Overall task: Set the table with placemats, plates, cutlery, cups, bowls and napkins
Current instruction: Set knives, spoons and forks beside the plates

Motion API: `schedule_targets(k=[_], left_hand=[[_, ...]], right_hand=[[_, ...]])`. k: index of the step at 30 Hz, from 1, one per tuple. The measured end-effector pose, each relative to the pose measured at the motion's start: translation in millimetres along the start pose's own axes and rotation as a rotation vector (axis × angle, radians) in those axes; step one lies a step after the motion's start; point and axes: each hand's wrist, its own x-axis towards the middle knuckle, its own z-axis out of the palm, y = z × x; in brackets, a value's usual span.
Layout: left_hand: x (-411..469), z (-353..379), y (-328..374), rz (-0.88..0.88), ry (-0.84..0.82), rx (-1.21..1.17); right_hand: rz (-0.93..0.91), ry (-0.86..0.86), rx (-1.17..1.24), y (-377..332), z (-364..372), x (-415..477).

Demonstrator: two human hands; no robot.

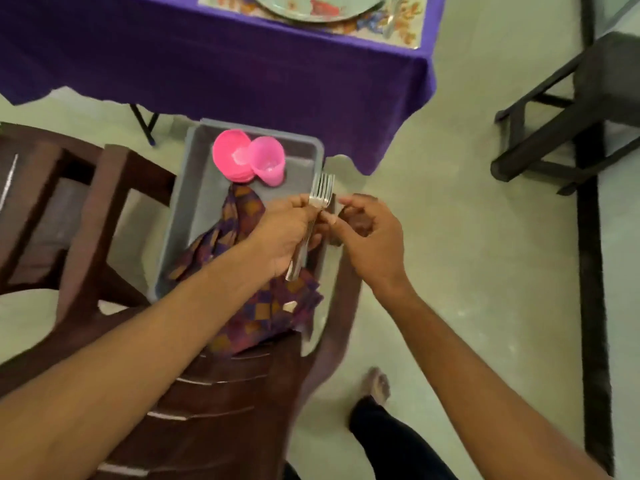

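While the left hand [287, 233] grips a small bunch of forks [322, 192] by their handles, tines pointing up and away, the right hand [370, 237] pinches their necks between thumb and forefinger, its other fingers curled. The forks are plain shiny metal, stacked so closely that their number cannot be told. They are held above the right edge of a grey tray [197, 202] on a brown chair [225, 393]. In the tray, stacked pink bowls [230, 155] touch a pink cup [268, 164], and purple-and-orange checked napkins [242, 216] lie under the left wrist. Beyond, on the purple-clothed table [207, 64], a pale plate [311, 8] rests on a flowered placemat [408, 29].
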Motion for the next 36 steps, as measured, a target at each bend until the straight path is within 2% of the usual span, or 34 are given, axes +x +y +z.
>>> schedule_targets(k=[2,4,7,11,20,26,32,36], left_hand=[[-14.3,49.4,-6.4,0.060,-0.050,-0.008],[-25.9,90.5,-13.0,0.070,-0.080,-0.063],[-38.8,135.9,-12.4,0.034,-0.028,-0.148],[-34.8,160.3,-0.2,-0.016,0.010,-0.274],[58.2,165.3,88.3,0.003,0.086,-0.466],[130.6,175.9,173.4,0.054,0.142,-0.406],[183.2,171.7,218.5,0.045,0.270,-0.427],[209.6,174.3,229.7,0.017,0.313,-0.464]], right_hand=[[0.257,0.040,0.263,-7.1,-38.4,1.1],[0.342,0.035,0.349,-15.7,-73.4,5.4],[0.356,0.087,0.377,-24.4,-116.8,17.4],[0.310,0.047,0.229,-22.8,-141.8,49.1],[0.158,0.150,0.065,-36.0,-115.1,185.9],[0.196,0.013,0.075,-56.4,-111.0,296.3],[0.331,0.124,0.161,-34.5,-138.6,392.1],[0.382,0.126,0.154,-15.9,-146.8,455.8]])
